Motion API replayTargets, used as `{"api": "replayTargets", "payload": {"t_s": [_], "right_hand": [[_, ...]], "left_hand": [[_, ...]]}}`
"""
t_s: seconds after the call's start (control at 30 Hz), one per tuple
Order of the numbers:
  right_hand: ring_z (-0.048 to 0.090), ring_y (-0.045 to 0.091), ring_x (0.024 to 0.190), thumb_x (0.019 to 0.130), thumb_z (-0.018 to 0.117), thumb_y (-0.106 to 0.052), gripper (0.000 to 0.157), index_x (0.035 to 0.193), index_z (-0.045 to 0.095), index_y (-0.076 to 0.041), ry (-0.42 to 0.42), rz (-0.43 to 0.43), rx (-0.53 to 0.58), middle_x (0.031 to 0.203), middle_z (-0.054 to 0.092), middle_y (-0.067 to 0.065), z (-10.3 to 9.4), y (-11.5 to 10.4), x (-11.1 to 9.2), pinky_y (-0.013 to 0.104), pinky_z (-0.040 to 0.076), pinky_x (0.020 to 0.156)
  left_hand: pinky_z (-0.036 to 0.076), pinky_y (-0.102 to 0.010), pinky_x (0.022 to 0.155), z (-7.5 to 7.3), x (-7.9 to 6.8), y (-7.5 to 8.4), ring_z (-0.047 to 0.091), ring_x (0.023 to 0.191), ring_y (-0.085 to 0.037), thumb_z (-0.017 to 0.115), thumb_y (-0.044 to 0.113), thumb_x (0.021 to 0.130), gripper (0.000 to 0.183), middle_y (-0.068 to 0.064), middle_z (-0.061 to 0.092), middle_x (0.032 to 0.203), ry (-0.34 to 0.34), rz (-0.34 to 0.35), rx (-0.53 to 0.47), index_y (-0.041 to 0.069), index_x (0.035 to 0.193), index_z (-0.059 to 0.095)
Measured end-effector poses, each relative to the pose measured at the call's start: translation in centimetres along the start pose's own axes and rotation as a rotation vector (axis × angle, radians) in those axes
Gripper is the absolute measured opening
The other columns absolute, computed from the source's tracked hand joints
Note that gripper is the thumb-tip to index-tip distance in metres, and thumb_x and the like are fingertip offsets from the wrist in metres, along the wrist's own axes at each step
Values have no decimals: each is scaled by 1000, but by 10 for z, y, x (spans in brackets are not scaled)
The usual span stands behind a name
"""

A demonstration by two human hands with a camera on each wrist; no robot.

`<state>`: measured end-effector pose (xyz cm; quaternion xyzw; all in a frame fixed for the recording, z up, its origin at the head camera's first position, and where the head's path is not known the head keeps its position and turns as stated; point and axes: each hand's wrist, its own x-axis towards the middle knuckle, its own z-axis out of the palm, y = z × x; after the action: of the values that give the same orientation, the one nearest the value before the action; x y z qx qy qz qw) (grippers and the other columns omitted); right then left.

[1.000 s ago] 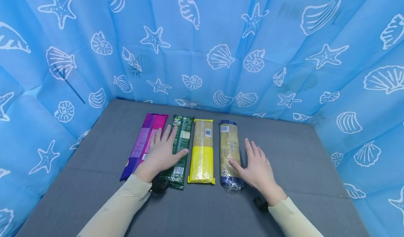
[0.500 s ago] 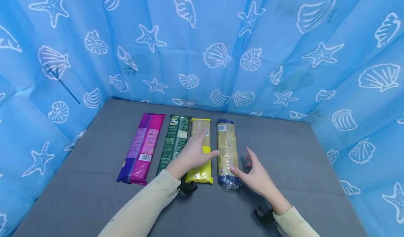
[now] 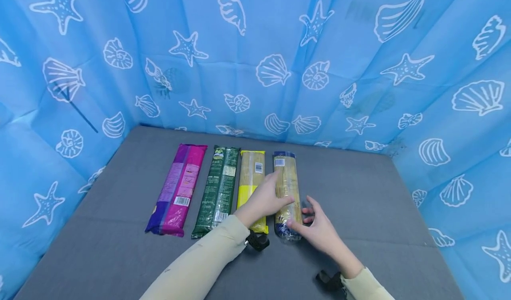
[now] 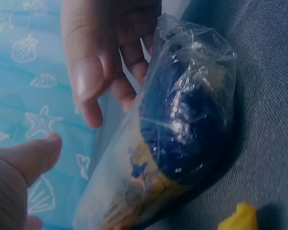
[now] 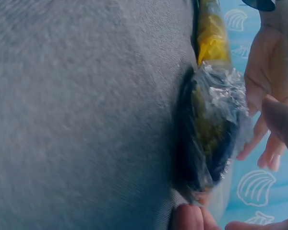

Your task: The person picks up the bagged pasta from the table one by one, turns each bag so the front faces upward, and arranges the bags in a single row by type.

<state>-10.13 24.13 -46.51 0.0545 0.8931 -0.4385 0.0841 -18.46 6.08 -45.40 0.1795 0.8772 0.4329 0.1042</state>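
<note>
A clear pack of spaghetti with dark blue ends [image 3: 293,184] lies rightmost in a row on the grey table. My left hand [image 3: 265,198] reaches over it from the left, thumb stretched across its middle. In the left wrist view that thumb [image 4: 26,163] stands apart from the wrapper. At the pack's near right side is my right hand [image 3: 321,229], its thumb over the blue end and its fingers along the right edge. Under my left forearm lies a yellow pasta pack [image 3: 247,189], partly covered. The crinkled plastic end [image 5: 216,129] faces the right wrist camera.
Left of the yellow pack lie a green spaghetti pack [image 3: 217,189] and a pink and purple pack [image 3: 175,191]. Blue curtains with white shells [image 3: 239,87] surround the grey table [image 3: 359,193] at the back and sides.
My left hand has swept right from the pink and green packs, past the yellow one, to the blue-ended pack. My right hand's fingers have drawn in closer to that pack's right side.
</note>
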Motion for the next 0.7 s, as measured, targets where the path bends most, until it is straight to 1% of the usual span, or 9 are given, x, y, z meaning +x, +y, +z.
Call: {"api": "replayTargets", "payload": {"t_s": [0.07, 0.13, 0.23, 0.3, 0.4, 0.5, 0.7], "right_hand": [[56, 22, 100, 81, 76, -44, 98, 151, 20, -4, -5, 10, 4, 123, 55, 13, 3, 1, 0, 34, 49, 78], [55, 21, 98, 80, 77, -44, 98, 150, 23, -3, -1, 18, 1, 119, 56, 11, 5, 2, 1, 33, 48, 78], [54, 20, 96, 79, 79, -44, 95, 148, 28, -1, 8, 23, -13, 114, 57, 9, 8, 3, 3, 31, 47, 76], [54, 19, 93, 78, 80, -43, 93, 146, 32, 0, 12, 25, -14, 111, 57, 9, 9, 4, 5, 30, 47, 75], [54, 19, 90, 77, 81, -39, 89, 142, 37, 2, 9, 23, 1, 108, 57, 9, 9, 3, 7, 30, 47, 72], [54, 20, 87, 77, 82, -36, 83, 138, 41, 3, 5, 28, 21, 106, 56, 10, 8, 0, 7, 29, 47, 69], [56, 19, 85, 76, 84, -32, 78, 133, 45, 3, -8, 44, 44, 105, 56, 11, 8, -3, 9, 29, 49, 67]], "left_hand": [[40, -43, 104, 4, 1, 0, 42, 131, -30, 72, 41, 86, 91, -16, 34, 150, 1, -5, 18, 12, 155, 19], [45, -41, 97, 7, 2, 0, 50, 122, -29, 72, 39, 86, 90, -19, 38, 146, -9, -20, 38, 11, 155, 21], [51, -35, 88, 12, 4, -1, 57, 108, -25, 72, 39, 86, 88, -20, 43, 138, -32, -51, 112, 8, 154, 24], [52, -33, 82, 14, 5, -1, 58, 100, -23, 73, 39, 86, 86, -19, 47, 131, -44, -61, 167, 6, 152, 29], [51, -32, 81, 15, 6, 0, 57, 97, -21, 73, 40, 86, 82, -17, 52, 122, -54, -62, 242, 4, 149, 35], [51, -31, 80, 17, 8, 1, 57, 94, -19, 73, 41, 86, 80, -15, 54, 116, -60, -70, 268, 6, 148, 37], [51, -29, 76, 18, 8, 0, 56, 90, -17, 73, 42, 85, 80, -13, 54, 115, -60, -93, 264, 8, 148, 38]]}}
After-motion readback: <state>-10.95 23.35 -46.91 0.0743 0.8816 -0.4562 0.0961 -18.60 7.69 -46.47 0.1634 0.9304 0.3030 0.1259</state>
